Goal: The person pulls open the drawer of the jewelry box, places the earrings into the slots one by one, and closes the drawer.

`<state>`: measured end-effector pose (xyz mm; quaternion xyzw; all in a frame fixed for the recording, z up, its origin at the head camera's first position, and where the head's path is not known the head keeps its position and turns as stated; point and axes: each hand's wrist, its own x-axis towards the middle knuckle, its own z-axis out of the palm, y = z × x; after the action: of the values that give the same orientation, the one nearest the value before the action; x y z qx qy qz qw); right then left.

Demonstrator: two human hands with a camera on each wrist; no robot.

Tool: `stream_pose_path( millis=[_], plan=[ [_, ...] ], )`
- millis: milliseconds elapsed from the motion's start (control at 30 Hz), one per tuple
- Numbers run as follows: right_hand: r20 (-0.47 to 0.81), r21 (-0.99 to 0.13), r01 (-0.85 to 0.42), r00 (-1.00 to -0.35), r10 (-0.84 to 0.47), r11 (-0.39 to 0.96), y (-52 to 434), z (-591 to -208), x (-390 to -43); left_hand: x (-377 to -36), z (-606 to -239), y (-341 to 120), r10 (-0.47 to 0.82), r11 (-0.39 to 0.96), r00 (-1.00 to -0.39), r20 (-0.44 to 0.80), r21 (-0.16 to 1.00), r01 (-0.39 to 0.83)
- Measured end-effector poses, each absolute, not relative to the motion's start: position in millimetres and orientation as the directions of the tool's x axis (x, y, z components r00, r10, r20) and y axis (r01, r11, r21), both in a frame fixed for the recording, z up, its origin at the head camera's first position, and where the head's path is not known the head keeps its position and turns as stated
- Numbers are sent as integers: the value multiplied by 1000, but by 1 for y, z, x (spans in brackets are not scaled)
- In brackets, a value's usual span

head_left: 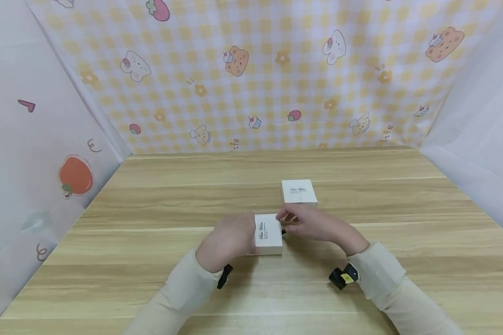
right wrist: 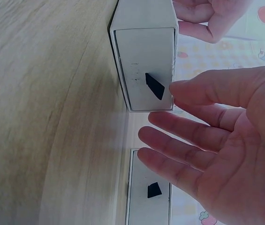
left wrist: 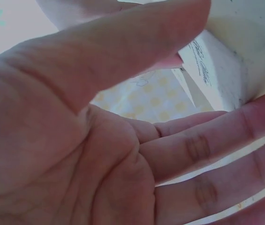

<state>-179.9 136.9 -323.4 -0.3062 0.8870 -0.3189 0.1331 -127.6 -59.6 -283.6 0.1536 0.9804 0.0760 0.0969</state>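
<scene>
A small white drawer-style box (head_left: pixel 269 232) with black script lettering lies in front of me. My left hand (head_left: pixel 230 236) grips its left part, thumb at the near side and fingers at the far side. At the other end, my right hand (head_left: pixel 308 222) has its fingertips at the box's far right corner. In the right wrist view, the thumb tip touches the box edge beside a black pull tab (right wrist: pixel 155 86) on the end panel; the fingers are extended. The left wrist view shows the left palm (left wrist: pixel 90 164) and a lettered face of a box (left wrist: pixel 221 70).
A second white box (head_left: pixel 299 191) with similar lettering stands just behind the right hand on the wooden table (head_left: pixel 172 195). It too carries a black tab (right wrist: pixel 154 190). A yellow checked curtain (head_left: pixel 268 83) hangs at the back; pale cloth walls flank both sides.
</scene>
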Motion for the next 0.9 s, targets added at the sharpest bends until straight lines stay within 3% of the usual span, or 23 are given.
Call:
stream_pose_path(
  millis=[400,600,800,900],
  plan=[
    [-16,-647,-478,-770,-638,594,140,-323,-183,-129,-279,-64,318,929,-928,-194,261,263],
    [34,-609,-496,-796,-605,619,141,-320,-182,-134,-276,-63,327,936,-929,-172,194,294],
    [40,-570,-500,-810,-585,652,142,-318,-182,-142,-281,-59,435,900,-894,-108,50,432],
    [7,-554,-495,-807,-590,670,143,-319,-183,-144,-286,-57,481,876,-872,-90,60,478]
  ],
)
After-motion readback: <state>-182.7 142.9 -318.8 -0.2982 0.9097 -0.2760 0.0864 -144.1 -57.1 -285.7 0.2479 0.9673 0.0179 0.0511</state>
